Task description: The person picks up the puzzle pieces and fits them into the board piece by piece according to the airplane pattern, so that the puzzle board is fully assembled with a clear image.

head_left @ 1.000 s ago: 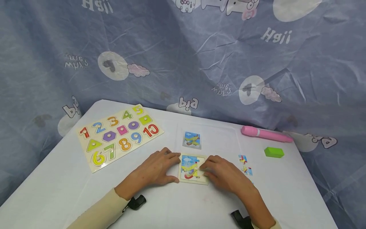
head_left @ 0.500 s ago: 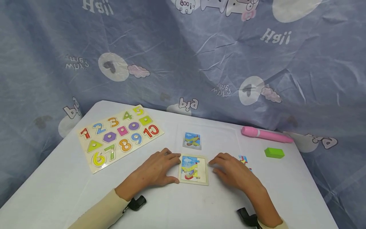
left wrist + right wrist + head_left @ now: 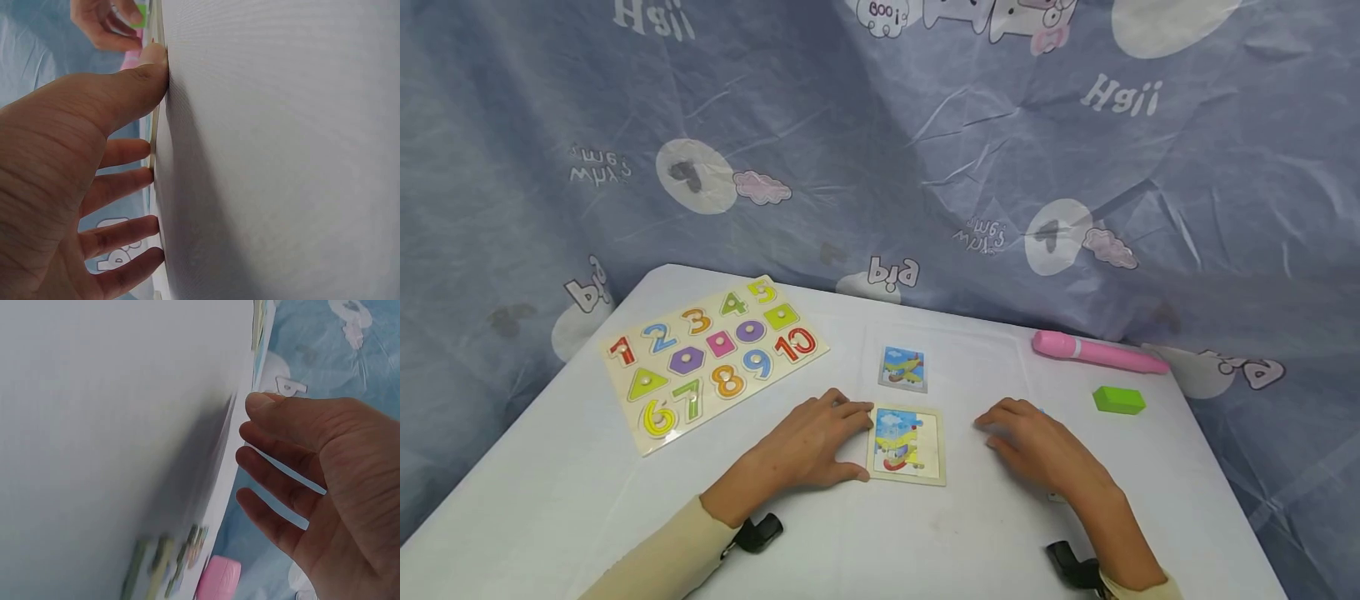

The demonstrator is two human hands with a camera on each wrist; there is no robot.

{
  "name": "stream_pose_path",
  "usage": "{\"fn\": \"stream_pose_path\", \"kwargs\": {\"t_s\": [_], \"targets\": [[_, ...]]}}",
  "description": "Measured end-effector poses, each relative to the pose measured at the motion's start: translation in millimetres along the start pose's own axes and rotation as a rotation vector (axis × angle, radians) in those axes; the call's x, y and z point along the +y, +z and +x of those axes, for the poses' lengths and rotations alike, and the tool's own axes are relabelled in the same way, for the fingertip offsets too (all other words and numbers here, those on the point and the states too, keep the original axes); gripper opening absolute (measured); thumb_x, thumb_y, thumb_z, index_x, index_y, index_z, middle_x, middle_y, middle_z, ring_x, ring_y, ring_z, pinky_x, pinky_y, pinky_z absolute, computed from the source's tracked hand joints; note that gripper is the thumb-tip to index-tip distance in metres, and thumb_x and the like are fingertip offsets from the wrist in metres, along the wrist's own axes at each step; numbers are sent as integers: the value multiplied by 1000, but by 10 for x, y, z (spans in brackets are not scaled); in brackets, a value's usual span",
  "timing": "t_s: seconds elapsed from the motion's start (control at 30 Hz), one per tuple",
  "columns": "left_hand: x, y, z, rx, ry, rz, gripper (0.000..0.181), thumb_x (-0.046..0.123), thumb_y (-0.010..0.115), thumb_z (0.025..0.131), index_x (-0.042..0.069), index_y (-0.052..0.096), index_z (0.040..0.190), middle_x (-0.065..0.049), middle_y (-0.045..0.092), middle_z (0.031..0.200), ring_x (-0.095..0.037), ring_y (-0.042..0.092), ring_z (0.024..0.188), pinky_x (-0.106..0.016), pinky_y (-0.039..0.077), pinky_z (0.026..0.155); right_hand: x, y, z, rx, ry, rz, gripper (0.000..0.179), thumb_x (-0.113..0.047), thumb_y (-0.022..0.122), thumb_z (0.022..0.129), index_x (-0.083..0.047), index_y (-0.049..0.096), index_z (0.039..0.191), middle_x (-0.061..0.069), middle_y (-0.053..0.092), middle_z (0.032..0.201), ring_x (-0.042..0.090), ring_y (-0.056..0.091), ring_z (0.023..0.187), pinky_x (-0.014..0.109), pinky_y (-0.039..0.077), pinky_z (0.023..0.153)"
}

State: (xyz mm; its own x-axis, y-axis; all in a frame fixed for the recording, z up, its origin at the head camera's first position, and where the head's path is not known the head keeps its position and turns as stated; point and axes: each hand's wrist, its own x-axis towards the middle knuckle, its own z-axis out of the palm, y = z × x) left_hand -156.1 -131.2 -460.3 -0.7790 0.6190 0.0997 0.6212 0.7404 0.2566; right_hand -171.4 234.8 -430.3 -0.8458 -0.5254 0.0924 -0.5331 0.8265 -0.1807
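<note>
A small wooden jigsaw tray (image 3: 942,454) lies in front of me, its left part filled with airplane picture pieces (image 3: 895,437) and its right strip bare wood. My left hand (image 3: 812,442) rests against the tray's left edge, thumb at the near corner and fingertips farther up. To the right of the tray, my right hand (image 3: 1041,454) hovers over the table with relaxed fingers and nothing in them. Loose puzzle pieces (image 3: 159,569) lie below that hand in the right wrist view. From the head they are mostly hidden, with just one piece's corner (image 3: 1056,497) showing.
Behind the tray lies an airplane picture card (image 3: 903,368). A number and shape board (image 3: 715,358) covers the left of the table. At the right are a green block (image 3: 1119,400) and a pink marker-shaped object (image 3: 1099,352). Patterned cloth hangs behind the table.
My right hand has drawn away from the tray to the right, over the loose pieces, uncovering the tray's bare strip. The left hand has stayed at the tray's left edge.
</note>
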Motion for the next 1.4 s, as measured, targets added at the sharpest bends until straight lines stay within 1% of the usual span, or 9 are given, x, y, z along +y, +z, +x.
{"fn": "stream_pose_path", "kwargs": {"t_s": [0.17, 0.33, 0.5, 0.73, 0.87, 1.13, 1.3, 1.4], "targets": [[-10, 4, 0, 7, 2, 1, 66, 62, 84, 87, 22, 70, 138, -1, 60, 157, -24, 56, 133, -45, 54, 99, 128, -65, -17, -11, 27, 22, 31, -6, 83, 93, -13, 79, 123, 4, 72, 125, 31, 67, 122, 53, 56, 99], [-19, 3, -4, 3, -1, -1, 66, 61, 84, 87, 21, 70, 138, 0, 59, 158, -24, 55, 133, -45, 54, 100, 248, -83, -28, -15, 43, 37, 32, -5, 82, 93, -11, 78, 124, 7, 72, 125, 34, 68, 120, 55, 56, 98], [-16, 7, -9, -10, -6, -1, 66, 61, 83, 88, 21, 69, 139, 1, 58, 159, -23, 55, 134, -46, 53, 101, 343, -85, -70, -24, 72, 32, 32, -6, 82, 94, -11, 77, 125, 7, 71, 125, 34, 68, 119, 55, 57, 97], [-22, -2, -19, 10, 2, 8, 66, 61, 84, 88, 21, 70, 137, 0, 60, 157, -24, 55, 133, -45, 53, 99, 450, -108, -94, -3, 56, 35, 33, -4, 81, 94, -9, 76, 126, 9, 71, 125, 33, 68, 115, 55, 56, 94], [-23, -7, -18, 11, 6, 12, 65, 62, 83, 88, 21, 70, 137, 0, 60, 157, -24, 55, 133, -44, 54, 100, 505, -115, -108, -5, 54, 22, 35, -3, 82, 93, -7, 75, 127, 10, 71, 125, 34, 68, 117, 56, 56, 97], [-14, -6, -9, 0, -1, 3, 66, 62, 83, 88, 22, 69, 138, 0, 59, 158, -24, 54, 134, -46, 53, 100, 624, -167, -127, -43, 74, 14, 37, -3, 80, 94, -7, 74, 129, 15, 69, 129, 39, 65, 122, 60, 54, 100], [-9, -1, -8, 1, 5, -3, 66, 63, 82, 88, 22, 70, 138, 0, 59, 158, -24, 54, 134, -46, 53, 100, 723, -154, -136, -55, 100, 15, 37, -5, 81, 94, -7, 75, 130, 19, 68, 132, 44, 63, 125, 64, 52, 102], [-4, 0, -9, 5, 8, 0, 66, 63, 83, 88, 21, 70, 137, 0, 59, 157, -24, 55, 133, -47, 53, 99, 759, -134, -141, -54, 99, 18, 36, -5, 81, 94, -8, 75, 129, 20, 69, 131, 45, 64, 124, 65, 53, 101]]}}
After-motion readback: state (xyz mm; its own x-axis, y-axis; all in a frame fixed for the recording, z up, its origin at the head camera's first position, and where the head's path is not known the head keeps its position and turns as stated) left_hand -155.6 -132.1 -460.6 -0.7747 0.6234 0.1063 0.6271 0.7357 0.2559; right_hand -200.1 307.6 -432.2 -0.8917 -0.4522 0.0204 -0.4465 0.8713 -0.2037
